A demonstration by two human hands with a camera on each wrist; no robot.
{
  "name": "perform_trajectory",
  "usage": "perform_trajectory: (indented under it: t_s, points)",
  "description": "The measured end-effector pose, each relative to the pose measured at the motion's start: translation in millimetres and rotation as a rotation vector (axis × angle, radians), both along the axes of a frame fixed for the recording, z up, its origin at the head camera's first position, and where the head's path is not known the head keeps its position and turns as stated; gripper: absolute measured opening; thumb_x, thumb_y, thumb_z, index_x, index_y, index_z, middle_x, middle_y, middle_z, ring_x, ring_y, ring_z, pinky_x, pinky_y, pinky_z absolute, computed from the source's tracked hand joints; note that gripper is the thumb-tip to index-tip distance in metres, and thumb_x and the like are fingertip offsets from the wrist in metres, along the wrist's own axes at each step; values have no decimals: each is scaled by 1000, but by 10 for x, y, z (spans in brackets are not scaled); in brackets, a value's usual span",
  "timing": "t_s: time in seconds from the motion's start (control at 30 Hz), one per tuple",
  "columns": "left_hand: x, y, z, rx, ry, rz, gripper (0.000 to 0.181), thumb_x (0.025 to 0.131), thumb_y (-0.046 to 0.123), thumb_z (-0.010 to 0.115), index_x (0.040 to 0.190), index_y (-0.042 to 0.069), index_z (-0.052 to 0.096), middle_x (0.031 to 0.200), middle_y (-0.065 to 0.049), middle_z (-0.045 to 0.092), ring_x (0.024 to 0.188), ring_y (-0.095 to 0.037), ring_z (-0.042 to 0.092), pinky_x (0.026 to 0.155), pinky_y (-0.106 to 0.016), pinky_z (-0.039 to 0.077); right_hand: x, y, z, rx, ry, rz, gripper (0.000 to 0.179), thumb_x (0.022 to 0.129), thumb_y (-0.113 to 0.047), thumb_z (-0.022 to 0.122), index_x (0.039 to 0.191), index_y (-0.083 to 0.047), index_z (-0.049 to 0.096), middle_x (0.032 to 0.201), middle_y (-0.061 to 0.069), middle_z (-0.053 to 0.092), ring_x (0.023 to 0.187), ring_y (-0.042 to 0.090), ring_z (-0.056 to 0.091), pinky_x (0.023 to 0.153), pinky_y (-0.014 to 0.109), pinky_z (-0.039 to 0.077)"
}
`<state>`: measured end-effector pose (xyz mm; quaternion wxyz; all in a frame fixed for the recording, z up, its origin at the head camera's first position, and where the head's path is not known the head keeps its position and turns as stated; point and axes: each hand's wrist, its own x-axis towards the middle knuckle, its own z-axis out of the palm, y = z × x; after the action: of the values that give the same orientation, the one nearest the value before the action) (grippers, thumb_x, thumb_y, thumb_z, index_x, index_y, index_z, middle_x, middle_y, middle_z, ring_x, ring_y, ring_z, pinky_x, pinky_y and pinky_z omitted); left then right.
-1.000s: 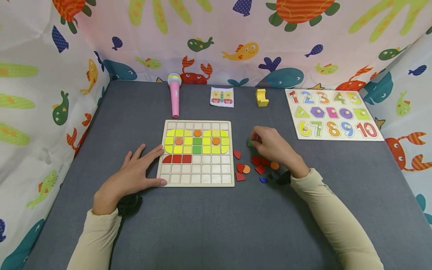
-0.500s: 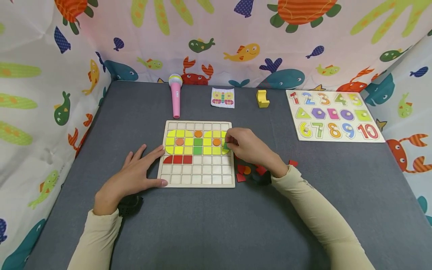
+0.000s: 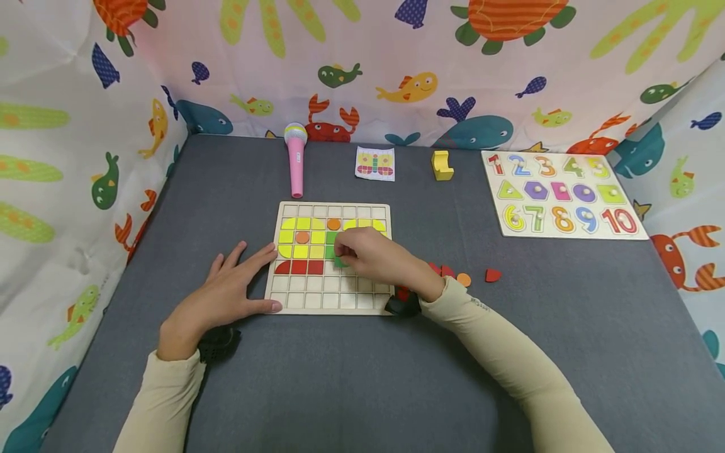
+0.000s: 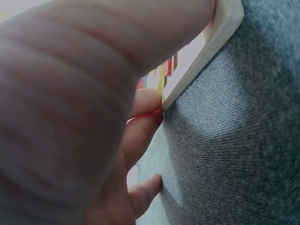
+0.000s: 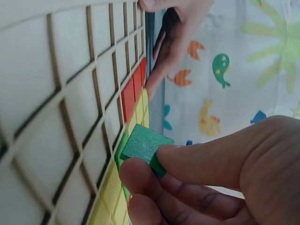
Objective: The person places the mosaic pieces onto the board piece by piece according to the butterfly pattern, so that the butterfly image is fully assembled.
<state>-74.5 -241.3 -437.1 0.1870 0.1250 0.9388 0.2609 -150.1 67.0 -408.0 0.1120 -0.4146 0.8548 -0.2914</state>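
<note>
A wooden grid board (image 3: 308,301) lies on the dark table, partly filled with yellow tiles (image 3: 301,251), red tiles (image 3: 297,267), orange discs (image 3: 334,224) and green squares. My left hand (image 3: 218,296) rests along its left side, fingers spread and fairly straight, thumb at the near left corner; the left wrist view shows fingertips (image 4: 149,101) touching the board's edge. Between thumb and fingertips, my right hand (image 3: 376,255) pinches a green square tile (image 5: 145,143) just above the grid, below the placed green squares. This hand covers much of the board's right half.
Loose red pieces (image 3: 493,275) and an orange disc (image 3: 463,279) lie right of the board, some behind the right wrist. Further back are a pink toy microphone (image 3: 296,163), a butterfly pattern card (image 3: 375,163), a yellow block (image 3: 442,165) and a number puzzle (image 3: 566,195).
From the loose pieces at the right, my right hand has moved left over the board with the green tile. A red piece now lies farther right. The left hand has stayed put.
</note>
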Motion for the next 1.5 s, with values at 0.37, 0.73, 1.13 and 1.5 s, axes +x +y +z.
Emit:
perform_trajectory:
  t_s: [0.37, 0.73, 1.13, 1.5]
  points:
    - [-11, -10, -14, 1, -8, 3, 110, 85, 49, 90, 170, 12, 31, 176, -16, 24, 159, -55, 0, 120, -75, -8, 48, -187, -112, 11, 46, 25, 12, 97, 7, 65, 95, -3, 72, 87, 2, 69, 76, 15, 58, 73, 27, 51]
    - [-10, -2, -13, -6, -14, 5, 111, 85, 49, 90, 170, 13, 30, 175, -16, 24, 158, -55, 1, 121, -75, -7, 67, -216, -152, 89, 35, 2, 12, 98, 6, 66, 100, -1, 75, 94, 6, 68, 82, 19, 59, 77, 29, 52]
    - [-6, -12, 8, 0, -13, 1, 109, 85, 50, 90, 169, 12, 32, 176, -16, 23, 158, -55, 0, 121, -75, -8, 86, -74, -172, 7, 50, 23, 15, 94, 7, 66, 86, -5, 72, 78, -1, 62, 71, 15, 54, 71, 26, 47]
    - [-4, 7, 2, 1, -20, 6, 110, 85, 49, 90, 170, 12, 30, 175, -18, 23, 159, -54, -1, 121, -74, -9, 121, 389, -54, -11, -10, -81, 4, 100, -3, 73, 100, -3, 77, 89, 1, 69, 80, 17, 60, 75, 32, 54]
